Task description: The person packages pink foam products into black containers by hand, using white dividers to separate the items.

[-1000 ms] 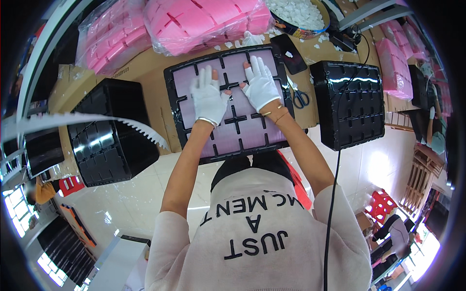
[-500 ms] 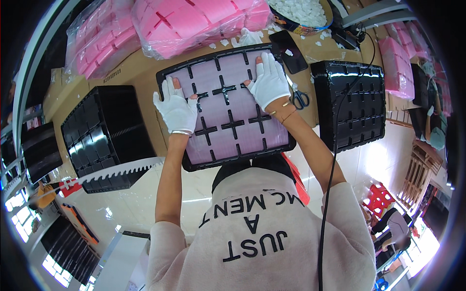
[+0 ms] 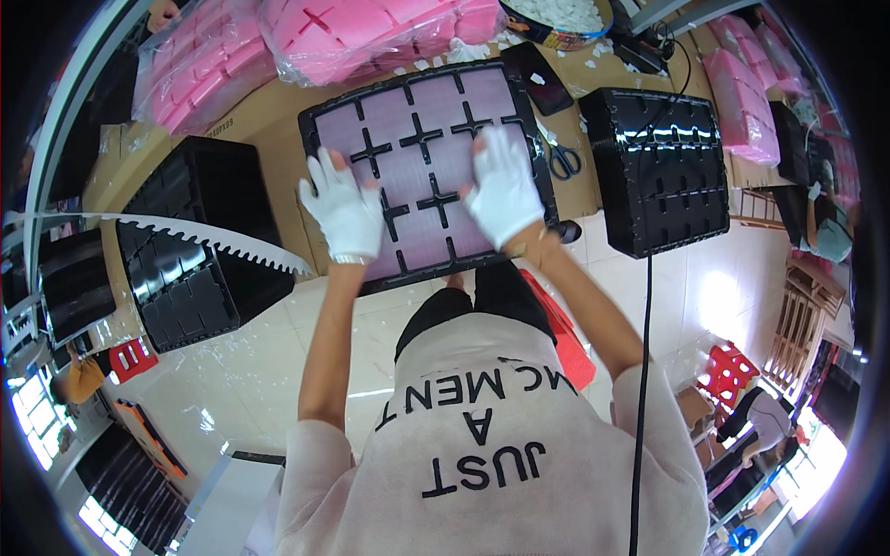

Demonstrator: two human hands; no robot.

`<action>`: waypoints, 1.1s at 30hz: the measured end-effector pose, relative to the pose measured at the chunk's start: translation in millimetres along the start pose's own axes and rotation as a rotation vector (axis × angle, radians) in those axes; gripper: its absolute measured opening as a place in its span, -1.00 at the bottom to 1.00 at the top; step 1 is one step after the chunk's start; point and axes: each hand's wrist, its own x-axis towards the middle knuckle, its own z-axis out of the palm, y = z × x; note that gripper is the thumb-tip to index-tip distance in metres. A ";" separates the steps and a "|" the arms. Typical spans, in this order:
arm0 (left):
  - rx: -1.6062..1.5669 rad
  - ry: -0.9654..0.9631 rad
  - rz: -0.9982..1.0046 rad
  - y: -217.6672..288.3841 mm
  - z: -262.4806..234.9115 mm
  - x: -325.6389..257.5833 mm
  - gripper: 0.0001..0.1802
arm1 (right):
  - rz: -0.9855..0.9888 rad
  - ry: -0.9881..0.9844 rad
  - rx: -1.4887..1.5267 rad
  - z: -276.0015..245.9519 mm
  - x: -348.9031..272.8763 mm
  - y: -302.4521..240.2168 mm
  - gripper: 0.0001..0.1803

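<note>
In front of me lies a black plastic tray [image 3: 310, 137] with cross-shaped dividers, its cells filled with pale pink-violet sheet material [image 3: 397, 170]. My left hand [image 3: 345, 211], in a white glove with bare thumb and finger tips, is spread over the tray's left part. My right hand [image 3: 505, 193], gloved the same way and slightly blurred, lies over the right part with its fingers stretched out. Neither hand grips anything. Whether the palms press on the surface or hover just above it, I cannot tell.
Black trays stand at left [image 3: 190, 296] and right [image 3: 658, 176]. Scissors [image 3: 564, 159] and a dark phone [image 3: 538, 80] lie beyond my right hand. Pink foam in plastic [image 3: 380, 35] sits at the back. A toothed strip [image 3: 218, 239] crosses the left; a black cable [image 3: 642, 371] hangs at right.
Both hands have moved nearer to me over the tray, the right one more. The whole view has shifted, and the toothed strip appears higher in it.
</note>
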 end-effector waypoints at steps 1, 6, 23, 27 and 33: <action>-0.141 0.022 0.072 16.6 -16.5 -18.8 -0.17 | -0.004 0.007 0.122 -1.3 -26.8 -16.4 -0.17; -0.430 -0.204 0.238 54.5 -27.9 -98.0 -0.15 | -0.031 -0.116 0.140 10.2 -80.0 -58.5 -0.13; -0.204 -0.236 0.110 18.2 -51.5 -130.7 -0.10 | 0.149 -0.045 0.051 -7.2 -120.1 -20.3 -0.21; -0.264 -0.211 0.149 24.3 -51.3 -128.6 -0.10 | 0.127 0.028 0.101 -1.3 -119.1 -20.2 -0.25; -0.158 -0.188 0.098 12.8 -54.1 -138.3 -0.13 | 0.142 -0.021 -0.095 -5.4 -125.3 -9.9 -0.27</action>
